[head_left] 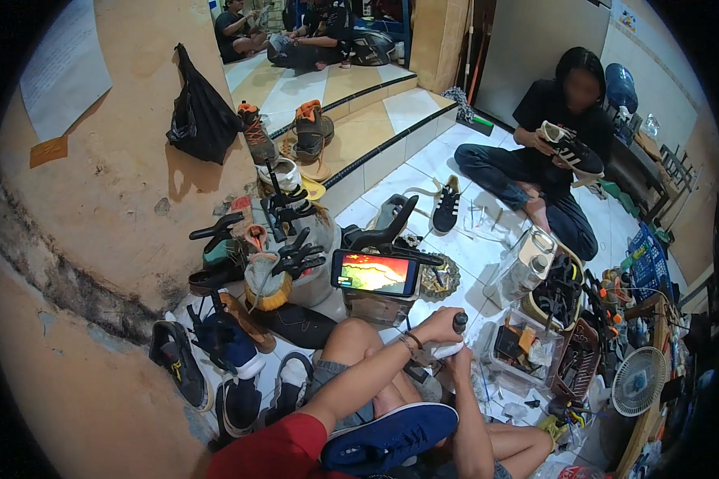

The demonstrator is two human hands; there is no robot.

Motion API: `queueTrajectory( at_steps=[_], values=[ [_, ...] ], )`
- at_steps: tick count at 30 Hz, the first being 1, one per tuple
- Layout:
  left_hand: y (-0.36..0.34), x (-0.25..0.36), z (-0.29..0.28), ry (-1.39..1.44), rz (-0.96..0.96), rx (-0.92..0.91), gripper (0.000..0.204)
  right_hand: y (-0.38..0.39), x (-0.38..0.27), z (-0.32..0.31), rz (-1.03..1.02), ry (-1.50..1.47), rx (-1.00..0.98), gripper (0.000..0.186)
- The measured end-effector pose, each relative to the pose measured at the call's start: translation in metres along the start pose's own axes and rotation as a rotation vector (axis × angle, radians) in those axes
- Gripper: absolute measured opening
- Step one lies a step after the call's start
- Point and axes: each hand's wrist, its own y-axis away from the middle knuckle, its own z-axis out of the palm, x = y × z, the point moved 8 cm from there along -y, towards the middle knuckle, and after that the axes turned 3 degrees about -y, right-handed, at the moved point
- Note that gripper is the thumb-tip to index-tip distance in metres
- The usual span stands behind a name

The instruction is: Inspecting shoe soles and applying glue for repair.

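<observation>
My left hand [439, 329] is closed on a dark cylindrical piece [459, 319], above a small white object [447, 350]. My right hand [458, 361] grips the white object just below; whether the two pieces are joined I cannot make out. A navy shoe with dark laces [391, 439] lies across my lap. A phone [374, 271] showing a red and yellow picture stands propped on a clear container [379, 310] beyond my hands, beside a round metal dish [439, 279].
Shoes with clamps [287, 207] crowd the left wall. Tool bins [519, 351] and a fan [639, 382] sit at right. Across the tiles a seated person [567, 120] holds a striped shoe, another [447, 203] lying nearby. More people [311, 36] sit on the raised floor.
</observation>
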Motion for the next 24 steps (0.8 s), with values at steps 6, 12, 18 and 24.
queueTrajectory(
  at_steps=[6, 12, 18, 24],
  values=[
    [-0.009, -0.007, -0.021, 0.362, -0.034, 0.196, 0.04, 0.003, 0.035, 0.008, 0.062, 0.023, -0.062, 0.05],
    [-0.016, 0.011, -0.057, 0.764, -0.031, 0.324, 0.025, -0.009, -0.009, -0.006, -0.319, 0.118, 0.334, 0.048],
    [-0.01, 0.009, -0.061, 0.792, -0.048, 0.523, 0.026, -0.008, -0.004, -0.011, 0.279, 0.054, -0.049, 0.063],
    [-0.057, 0.019, -0.055, 0.418, -0.091, 0.558, 0.028, -0.016, -0.003, -0.015, 0.264, 0.075, -0.002, 0.065]
  ],
)
